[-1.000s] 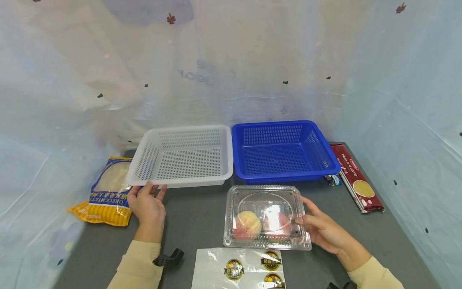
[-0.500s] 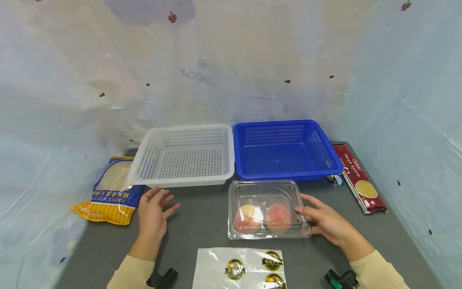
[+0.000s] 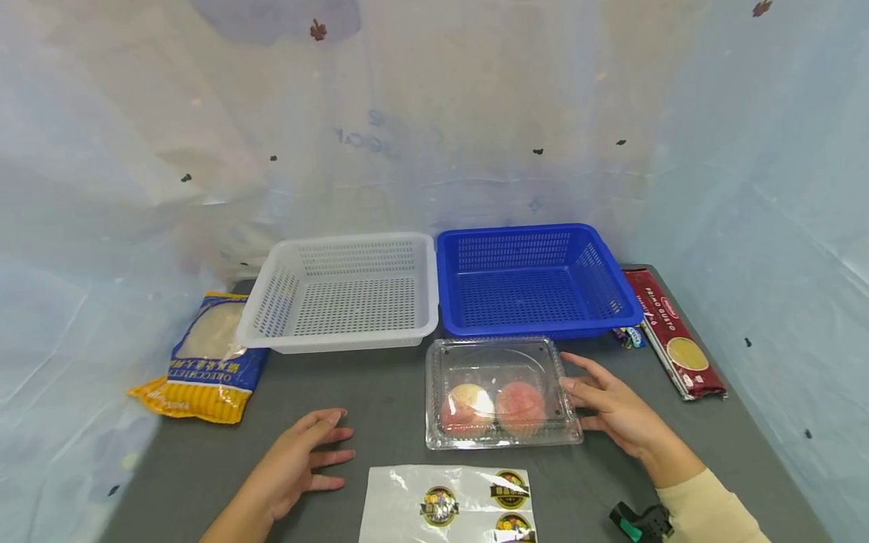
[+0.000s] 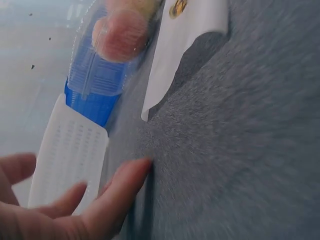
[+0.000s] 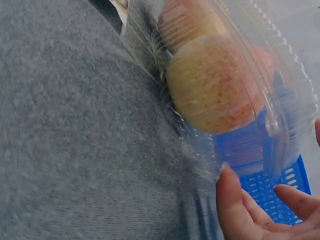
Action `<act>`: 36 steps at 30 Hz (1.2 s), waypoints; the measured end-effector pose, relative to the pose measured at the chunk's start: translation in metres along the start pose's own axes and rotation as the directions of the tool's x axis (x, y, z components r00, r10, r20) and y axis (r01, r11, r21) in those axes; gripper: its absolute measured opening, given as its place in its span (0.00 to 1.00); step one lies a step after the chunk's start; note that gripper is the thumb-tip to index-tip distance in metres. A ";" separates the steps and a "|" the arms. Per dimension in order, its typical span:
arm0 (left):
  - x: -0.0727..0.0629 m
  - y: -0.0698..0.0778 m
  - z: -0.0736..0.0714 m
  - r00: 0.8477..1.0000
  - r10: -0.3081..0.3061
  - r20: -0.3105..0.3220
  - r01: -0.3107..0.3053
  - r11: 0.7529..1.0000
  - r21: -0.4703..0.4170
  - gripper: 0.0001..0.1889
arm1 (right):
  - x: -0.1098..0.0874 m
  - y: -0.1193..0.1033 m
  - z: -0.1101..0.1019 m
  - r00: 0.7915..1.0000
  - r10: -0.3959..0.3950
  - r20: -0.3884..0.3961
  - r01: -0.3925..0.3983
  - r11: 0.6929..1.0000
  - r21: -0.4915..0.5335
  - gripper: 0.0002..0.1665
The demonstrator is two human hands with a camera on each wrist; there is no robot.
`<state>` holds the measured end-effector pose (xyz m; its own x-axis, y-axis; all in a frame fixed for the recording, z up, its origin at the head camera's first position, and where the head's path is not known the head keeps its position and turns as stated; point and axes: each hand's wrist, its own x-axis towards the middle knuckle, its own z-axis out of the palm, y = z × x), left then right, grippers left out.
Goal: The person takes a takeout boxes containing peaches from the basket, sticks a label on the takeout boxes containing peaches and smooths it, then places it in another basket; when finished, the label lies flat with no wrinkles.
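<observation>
Your left hand (image 3: 293, 464) spreads empty, well apart from the clamshell (image 3: 504, 394).
Your right hand (image 3: 614, 411), loosely parted and empty, borders its edge; the red packet (image 3: 674, 332) reads "PRIMO GUSTO".

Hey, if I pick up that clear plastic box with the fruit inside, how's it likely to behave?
The clear plastic box would probably flex if squeezed, since its see-through walls look thin. The fruit looks round with open space around it, so it may roll if the box tilts. The glossy highlights suggest smooth plastic, perhaps slippery.
</observation>
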<state>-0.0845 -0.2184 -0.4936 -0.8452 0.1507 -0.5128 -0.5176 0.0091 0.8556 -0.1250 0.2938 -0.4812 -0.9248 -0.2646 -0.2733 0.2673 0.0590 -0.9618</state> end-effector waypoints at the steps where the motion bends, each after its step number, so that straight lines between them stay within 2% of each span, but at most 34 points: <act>1: -0.003 -0.002 -0.002 0.998 -0.021 0.051 0.020 1.000 0.011 0.40 | -0.001 -0.001 -0.001 1.000 -0.006 -0.014 0.006 1.000 -0.014 0.45; 4: -0.010 -0.007 -0.008 0.976 -0.071 0.204 0.067 0.997 0.028 0.38 | -0.004 -0.004 -0.003 0.998 -0.026 -0.053 0.023 0.999 -0.047 0.44; 7: -0.015 -0.010 -0.007 0.949 -0.099 0.301 0.098 0.995 0.017 0.35 | -0.007 -0.009 -0.006 0.996 -0.050 -0.080 0.045 0.997 -0.065 0.44; 10: -0.018 -0.010 -0.002 0.931 -0.106 0.349 0.110 0.994 0.007 0.34 | -0.009 -0.014 -0.008 0.992 -0.082 -0.091 0.075 0.994 -0.074 0.43; 15: -0.021 -0.009 0.010 0.914 -0.087 0.396 0.107 0.994 -0.028 0.29 | -0.014 -0.020 -0.013 0.988 -0.137 -0.071 0.132 0.989 -0.071 0.41; 18: -0.022 -0.009 0.018 0.891 -0.062 0.450 0.101 0.993 -0.062 0.24 | -0.017 -0.024 -0.016 0.984 -0.170 -0.056 0.166 0.984 -0.062 0.38; 21: -0.024 -0.009 0.024 0.873 -0.056 0.485 0.084 0.996 -0.036 0.22 | -0.019 -0.027 -0.018 0.979 -0.197 -0.046 0.194 0.979 -0.055 0.36; 23: -0.025 -0.009 0.029 0.872 -0.058 0.485 0.061 0.998 0.009 0.21 | -0.020 -0.029 -0.019 0.976 -0.214 -0.040 0.211 0.976 -0.055 0.36; 26: -0.027 -0.011 0.036 0.892 -0.052 0.449 0.026 0.998 0.063 0.21 | -0.021 -0.033 -0.020 0.972 -0.233 -0.037 0.231 0.972 -0.052 0.35; 28: -0.028 -0.012 0.041 0.907 -0.026 0.420 -0.008 0.997 0.079 0.20 | -0.021 -0.035 -0.020 0.969 -0.244 -0.037 0.242 0.969 -0.048 0.34; 32: -0.029 -0.014 0.047 0.929 0.082 0.361 -0.133 0.984 0.116 0.20 | -0.021 -0.041 -0.019 0.966 -0.256 -0.044 0.254 0.966 -0.050 0.34; 34: -0.029 -0.015 0.051 0.931 0.147 0.334 -0.213 0.962 0.169 0.16 | -0.020 -0.044 -0.018 0.965 -0.259 -0.047 0.257 0.965 -0.053 0.34; 36: -0.029 -0.016 0.054 0.927 0.191 0.322 -0.266 0.942 0.206 0.10 | -0.019 -0.046 -0.016 0.964 -0.262 -0.046 0.259 0.964 -0.063 0.35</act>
<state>-0.0442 -0.1694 -0.4884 -0.8396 0.4599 -0.2891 -0.2351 0.1722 0.9566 -0.1242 0.3119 -0.4319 -0.9740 -0.2261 -0.0119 0.0008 0.0489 -0.9988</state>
